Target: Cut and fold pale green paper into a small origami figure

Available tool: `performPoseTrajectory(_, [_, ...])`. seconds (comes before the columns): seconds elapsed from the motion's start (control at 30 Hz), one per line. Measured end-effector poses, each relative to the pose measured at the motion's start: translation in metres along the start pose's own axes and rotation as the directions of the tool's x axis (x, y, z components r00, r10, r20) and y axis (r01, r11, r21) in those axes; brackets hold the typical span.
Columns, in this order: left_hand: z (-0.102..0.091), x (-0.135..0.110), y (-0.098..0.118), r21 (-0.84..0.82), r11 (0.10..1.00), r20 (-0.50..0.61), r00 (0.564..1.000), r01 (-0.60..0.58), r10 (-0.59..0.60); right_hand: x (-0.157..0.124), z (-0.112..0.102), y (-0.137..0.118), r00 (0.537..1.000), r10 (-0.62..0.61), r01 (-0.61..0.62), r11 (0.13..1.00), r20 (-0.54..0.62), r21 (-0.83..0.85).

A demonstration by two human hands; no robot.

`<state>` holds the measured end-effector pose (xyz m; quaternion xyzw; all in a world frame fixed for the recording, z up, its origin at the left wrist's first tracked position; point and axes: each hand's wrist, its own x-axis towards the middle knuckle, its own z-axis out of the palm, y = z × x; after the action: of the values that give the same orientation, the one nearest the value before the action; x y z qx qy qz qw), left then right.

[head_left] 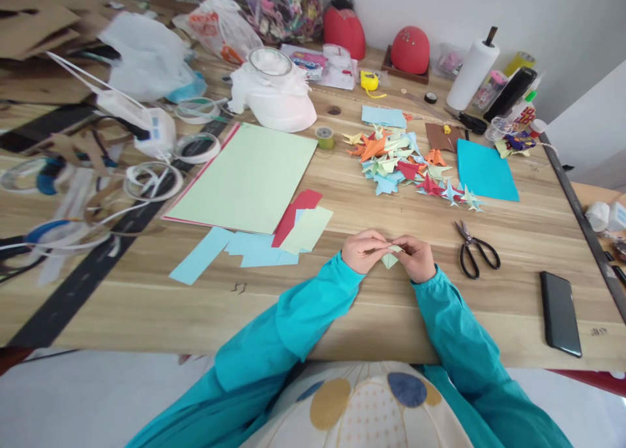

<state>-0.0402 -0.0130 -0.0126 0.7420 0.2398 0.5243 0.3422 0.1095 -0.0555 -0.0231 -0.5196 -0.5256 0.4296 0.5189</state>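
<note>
A small folded piece of pale green paper point(390, 260) is pinched between my two hands above the table's front half. My left hand point(364, 250) grips its left side with the fingertips, and my right hand point(415, 257) grips the right side with thumb and finger. The fingertips cover part of the folds. Beyond my hands lies a heap of folded paper cranes point(391, 154) in orange, green, blue and red. Black-handled scissors point(476, 247) rest to the right of my right hand. Loose paper pieces point(307, 231) in pale green and red lie left of my left hand.
A stack of large pale green sheets point(249, 174) lies left, with light blue strips point(201, 255) before it. A phone point(561, 313) is near the right front edge. Bright blue paper point(486, 170) lies behind the scissors. Cables point(154, 182) and tape clutter the far left.
</note>
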Motion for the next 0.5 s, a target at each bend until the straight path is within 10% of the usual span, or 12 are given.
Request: performPoseTrajectory(0.5, [0.0006,0.0059,0.0091,0.037,0.987,0.07,0.986,-0.157,0.154,-0.0007,0.0006,-0.0041,0.993,-0.083,0.095,0.984,0.084,-0.15])
